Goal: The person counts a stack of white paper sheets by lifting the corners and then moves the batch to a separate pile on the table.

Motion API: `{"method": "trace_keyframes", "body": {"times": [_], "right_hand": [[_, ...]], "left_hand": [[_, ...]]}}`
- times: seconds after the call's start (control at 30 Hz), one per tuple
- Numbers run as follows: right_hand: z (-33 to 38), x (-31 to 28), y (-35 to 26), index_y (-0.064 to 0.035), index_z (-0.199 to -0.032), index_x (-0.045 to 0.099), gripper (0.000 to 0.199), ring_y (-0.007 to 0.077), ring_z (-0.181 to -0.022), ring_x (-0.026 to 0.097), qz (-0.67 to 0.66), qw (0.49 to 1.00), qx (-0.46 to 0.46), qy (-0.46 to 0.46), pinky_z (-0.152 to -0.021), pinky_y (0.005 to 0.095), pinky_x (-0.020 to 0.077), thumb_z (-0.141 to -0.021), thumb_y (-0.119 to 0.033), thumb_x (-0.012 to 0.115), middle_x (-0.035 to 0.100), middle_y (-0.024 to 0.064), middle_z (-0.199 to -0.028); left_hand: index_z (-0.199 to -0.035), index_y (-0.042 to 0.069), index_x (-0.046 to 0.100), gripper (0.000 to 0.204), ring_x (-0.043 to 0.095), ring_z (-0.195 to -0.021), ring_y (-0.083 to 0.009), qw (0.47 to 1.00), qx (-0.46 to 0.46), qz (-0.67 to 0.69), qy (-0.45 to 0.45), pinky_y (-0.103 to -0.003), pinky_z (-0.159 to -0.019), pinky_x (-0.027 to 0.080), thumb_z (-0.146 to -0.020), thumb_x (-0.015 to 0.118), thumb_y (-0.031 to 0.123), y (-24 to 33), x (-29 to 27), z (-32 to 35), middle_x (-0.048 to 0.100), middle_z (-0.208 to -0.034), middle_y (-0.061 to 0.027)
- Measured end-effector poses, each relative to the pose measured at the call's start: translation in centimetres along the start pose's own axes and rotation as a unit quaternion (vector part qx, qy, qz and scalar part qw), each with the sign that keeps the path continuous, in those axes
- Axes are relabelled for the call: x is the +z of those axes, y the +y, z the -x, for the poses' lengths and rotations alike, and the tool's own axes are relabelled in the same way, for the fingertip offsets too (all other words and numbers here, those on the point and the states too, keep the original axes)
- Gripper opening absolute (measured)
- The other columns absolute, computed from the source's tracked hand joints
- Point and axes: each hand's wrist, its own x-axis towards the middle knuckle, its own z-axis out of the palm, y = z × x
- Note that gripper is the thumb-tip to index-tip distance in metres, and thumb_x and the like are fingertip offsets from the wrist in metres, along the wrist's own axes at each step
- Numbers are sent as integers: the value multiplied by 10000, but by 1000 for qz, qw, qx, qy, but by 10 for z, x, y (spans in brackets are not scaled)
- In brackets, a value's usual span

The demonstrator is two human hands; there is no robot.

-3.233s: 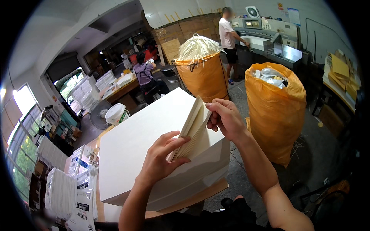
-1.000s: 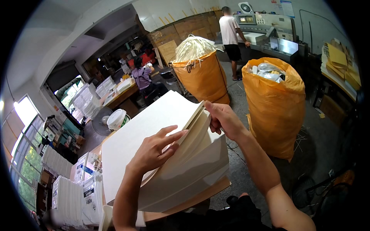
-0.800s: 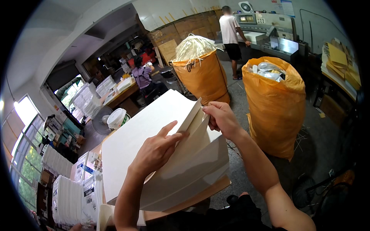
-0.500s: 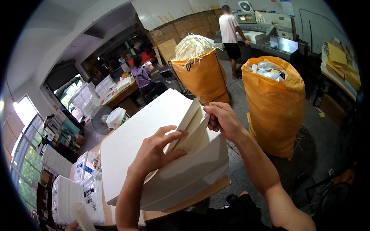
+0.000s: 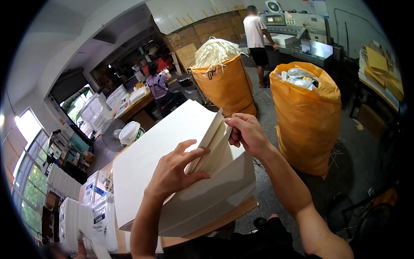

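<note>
A tall stack of large white paper sheets (image 5: 148, 168) rests on the wooden table (image 5: 241, 211) in front of me. At its right edge several sheets are lifted and bent back, with their layered edges (image 5: 207, 153) fanned apart. My left hand (image 5: 177, 170) lies over this edge, its fingers curled and thumb spread, gripping the raised sheets. My right hand (image 5: 248, 134) pinches the sheets' far corner between thumb and fingertips. How many sheets each hand holds cannot be made out.
Behind the stack stand an orange sack of paper strips (image 5: 226, 82) and, to the right, another orange sack (image 5: 304, 125). Plastic-wrapped bundles (image 5: 75, 220) sit at left, near another person's arm (image 5: 81, 246). A white bucket (image 5: 130, 133) and a fan (image 5: 113, 134) stand beyond the table.
My right hand has shifted slightly left with the sheet corner. The fanned edges look a little wider apart. At lower left, the other person's arm and a pale sheet have moved.
</note>
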Motion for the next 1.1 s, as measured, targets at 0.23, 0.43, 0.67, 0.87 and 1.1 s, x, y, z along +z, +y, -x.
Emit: {"method": "trace_keyframes", "body": {"times": [0.23, 0.43, 0.67, 0.87, 1.1], "right_hand": [[4, -3, -1, -123, -720, 520, 328, 110, -478, 519, 17, 1000, -9, -7, -417, 258, 367, -1016, -183, 646, 526, 6, -583], [0, -2, -2, -114, -723, 525, 321, 128, -492, 550, 13, 1000, 1, -9, -421, 263, 379, -1008, -172, 660, 533, 15, -592], [-1, -10, 5, -103, -753, 576, 305, 138, -549, 624, -39, 999, 5, -26, -462, 258, 431, -1029, -207, 649, 592, 23, -635], [37, -13, 15, -57, -857, 646, 234, 251, -694, 631, 526, 753, -355, 173, -615, 377, 507, -950, -260, 718, 672, 87, -825], [54, -11, 24, -98, -1187, 748, 409, 382, -1335, 530, 624, 688, -328, -174, -1185, 526, 347, -931, -412, 690, 659, 207, -1286]], "left_hand": [[-1318, 202, 687, 457, 725, -1098, -370, 999, 2, 46, 20, -427, -925, 598, -879, 784, 120, -6, -1, 0, 648, -1400, -166], [-1337, 276, 681, 461, 766, -907, -360, 1000, 18, -6, 12, -418, -817, 614, -893, 804, 250, -9, 0, -2, 653, -1359, -220], [-1298, 201, 703, 534, 715, -1130, -350, 1000, 5, 5, 10, -420, -937, 595, -796, 883, 184, 3, -1, -3, 683, -1337, -145], [-1336, 204, 688, 615, 685, -1206, -314, 999, 17, 45, 22, -411, -964, 586, -763, 904, 147, -5, -5, -1, 705, -1303, -120], [-1501, 324, 576, 692, 761, -946, -340, 984, 80, -158, -30, -420, -819, 623, -855, 816, 262, 10, 16, 1, 546, -1509, -208]]}}
